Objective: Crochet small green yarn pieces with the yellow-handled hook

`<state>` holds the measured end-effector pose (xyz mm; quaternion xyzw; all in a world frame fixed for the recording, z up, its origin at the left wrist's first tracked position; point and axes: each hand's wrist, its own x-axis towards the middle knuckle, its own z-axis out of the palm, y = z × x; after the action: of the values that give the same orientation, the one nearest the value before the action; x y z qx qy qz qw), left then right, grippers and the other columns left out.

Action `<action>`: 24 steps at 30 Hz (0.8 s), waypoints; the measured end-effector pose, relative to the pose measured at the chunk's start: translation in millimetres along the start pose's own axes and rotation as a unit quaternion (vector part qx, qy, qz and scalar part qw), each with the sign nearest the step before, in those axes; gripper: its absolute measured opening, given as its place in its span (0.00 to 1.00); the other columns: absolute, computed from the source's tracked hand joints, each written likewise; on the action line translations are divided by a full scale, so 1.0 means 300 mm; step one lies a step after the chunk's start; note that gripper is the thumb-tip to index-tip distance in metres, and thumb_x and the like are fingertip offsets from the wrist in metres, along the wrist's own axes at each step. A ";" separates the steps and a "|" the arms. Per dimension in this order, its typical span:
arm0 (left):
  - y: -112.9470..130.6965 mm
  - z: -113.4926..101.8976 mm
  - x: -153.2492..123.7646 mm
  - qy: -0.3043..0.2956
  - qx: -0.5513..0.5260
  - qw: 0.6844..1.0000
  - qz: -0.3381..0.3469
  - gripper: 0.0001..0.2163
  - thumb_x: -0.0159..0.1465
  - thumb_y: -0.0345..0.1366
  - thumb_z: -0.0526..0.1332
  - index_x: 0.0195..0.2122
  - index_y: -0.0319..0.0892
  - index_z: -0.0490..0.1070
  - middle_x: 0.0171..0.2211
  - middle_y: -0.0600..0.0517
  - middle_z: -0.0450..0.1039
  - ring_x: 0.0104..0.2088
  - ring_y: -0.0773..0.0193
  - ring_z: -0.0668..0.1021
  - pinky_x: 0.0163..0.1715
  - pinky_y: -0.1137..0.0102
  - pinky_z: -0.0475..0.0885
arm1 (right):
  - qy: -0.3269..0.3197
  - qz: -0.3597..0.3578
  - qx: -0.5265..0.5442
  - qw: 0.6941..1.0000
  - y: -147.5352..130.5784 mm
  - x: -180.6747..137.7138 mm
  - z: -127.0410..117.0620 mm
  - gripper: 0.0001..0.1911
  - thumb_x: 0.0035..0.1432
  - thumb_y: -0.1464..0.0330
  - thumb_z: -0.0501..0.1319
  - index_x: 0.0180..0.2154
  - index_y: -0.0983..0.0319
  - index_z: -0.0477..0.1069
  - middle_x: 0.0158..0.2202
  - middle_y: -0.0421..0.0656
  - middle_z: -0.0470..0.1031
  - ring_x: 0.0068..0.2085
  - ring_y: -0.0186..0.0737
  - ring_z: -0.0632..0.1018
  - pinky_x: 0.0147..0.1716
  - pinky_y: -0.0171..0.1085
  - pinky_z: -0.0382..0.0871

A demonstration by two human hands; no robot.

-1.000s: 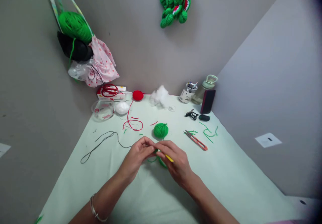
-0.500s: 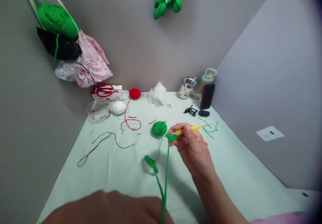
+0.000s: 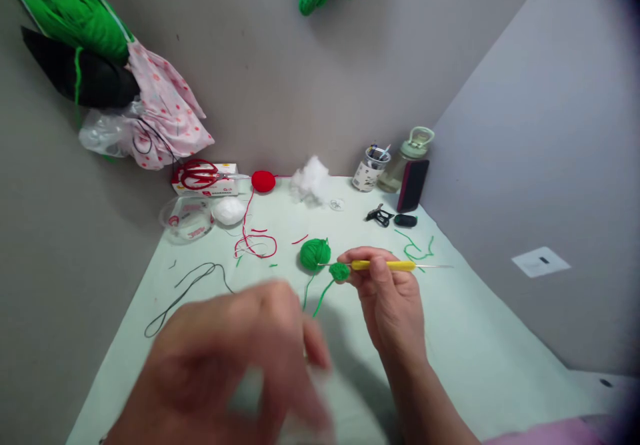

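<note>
My right hand is closed round a yellow crochet hook, held level above the pale green table. A small green crochet piece sits on the hook's left end, beside my fingertips. Green yarn trails from it down toward my left hand, which is close to the camera and smeared by motion, so its fingers cannot be read. A ball of green yarn lies just behind the piece.
Red yarn ball, loose red thread, white stuffing, red scissors on a box, a plastic tub, a black cord, a cup of tools, a bottle. Walls close in on three sides.
My hands parted from the joint grip. The right hand lifted the hook and piece up and right. The left hand drew the yarn toward the camera and now sweeps, blurred.
</note>
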<state>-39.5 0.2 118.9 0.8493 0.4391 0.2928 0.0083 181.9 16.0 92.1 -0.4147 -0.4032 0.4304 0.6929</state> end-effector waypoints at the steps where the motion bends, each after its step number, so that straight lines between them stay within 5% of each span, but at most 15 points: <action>1: 0.002 0.009 0.043 0.012 -0.047 0.999 0.012 0.09 0.67 0.39 0.64 0.32 0.52 0.83 0.22 0.52 0.77 0.28 0.57 0.79 0.25 0.69 0.77 | 0.002 -0.001 -0.010 1.000 0.003 -0.002 -0.001 0.15 0.66 0.55 0.66 0.36 0.59 0.83 0.35 0.44 0.84 0.33 0.38 0.83 0.33 0.38 0.82; 2: 0.003 0.023 0.084 0.024 -0.114 0.993 0.024 0.05 0.65 0.39 0.67 0.38 0.51 0.83 0.29 0.50 0.81 0.34 0.55 0.81 0.33 0.66 0.80 | 0.003 -0.002 -0.020 1.000 0.008 -0.004 -0.003 0.15 0.66 0.55 0.66 0.37 0.59 0.83 0.35 0.45 0.84 0.34 0.38 0.83 0.34 0.39 0.83; 5: 0.007 0.093 0.165 0.049 -0.292 0.955 0.032 0.14 0.61 0.37 0.73 0.49 0.50 0.81 0.42 0.46 0.82 0.44 0.51 0.81 0.47 0.59 0.78 | 0.006 -0.009 -0.049 0.999 0.021 -0.010 -0.005 0.14 0.68 0.58 0.64 0.38 0.59 0.83 0.37 0.45 0.83 0.35 0.39 0.83 0.37 0.40 0.83; 10: 0.013 0.203 0.172 0.063 -0.364 0.929 -0.037 0.07 0.64 0.30 0.69 0.41 0.50 0.81 0.36 0.49 0.80 0.40 0.54 0.78 0.43 0.61 0.72 | 0.006 -0.095 -0.150 0.984 0.024 -0.017 0.001 0.10 0.70 0.64 0.62 0.39 0.57 0.83 0.38 0.43 0.82 0.36 0.38 0.82 0.35 0.39 0.81; 16: 0.030 0.222 0.168 0.052 -0.474 0.863 -0.165 0.03 0.61 0.33 0.72 0.34 0.47 0.79 0.33 0.51 0.78 0.36 0.57 0.77 0.42 0.64 0.70 | -0.055 -0.222 -0.270 0.935 0.013 -0.028 -0.002 0.11 0.69 0.72 0.61 0.46 0.54 0.81 0.41 0.44 0.83 0.43 0.43 0.82 0.42 0.44 0.79; 20: 0.034 0.226 0.173 -0.019 -0.557 0.786 -0.268 0.04 0.62 0.38 0.70 0.35 0.45 0.78 0.33 0.50 0.79 0.36 0.58 0.78 0.40 0.65 0.71 | -0.043 -0.226 -0.288 0.929 0.018 -0.029 -0.011 0.12 0.70 0.73 0.60 0.46 0.54 0.81 0.42 0.44 0.82 0.44 0.42 0.81 0.42 0.42 0.78; 24: 0.029 0.242 0.165 -0.076 -0.644 0.702 -0.295 0.09 0.63 0.43 0.69 0.35 0.43 0.79 0.30 0.51 0.76 0.32 0.60 0.77 0.38 0.66 0.70 | 0.004 -0.206 -0.286 0.936 0.025 -0.023 -0.017 0.10 0.69 0.69 0.62 0.45 0.53 0.82 0.35 0.42 0.80 0.37 0.40 0.79 0.35 0.40 0.75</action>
<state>25.4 49.7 85.5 0.4829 0.3699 0.4214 0.6726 182.4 10.6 82.0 -0.5051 -0.5829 0.1433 0.6201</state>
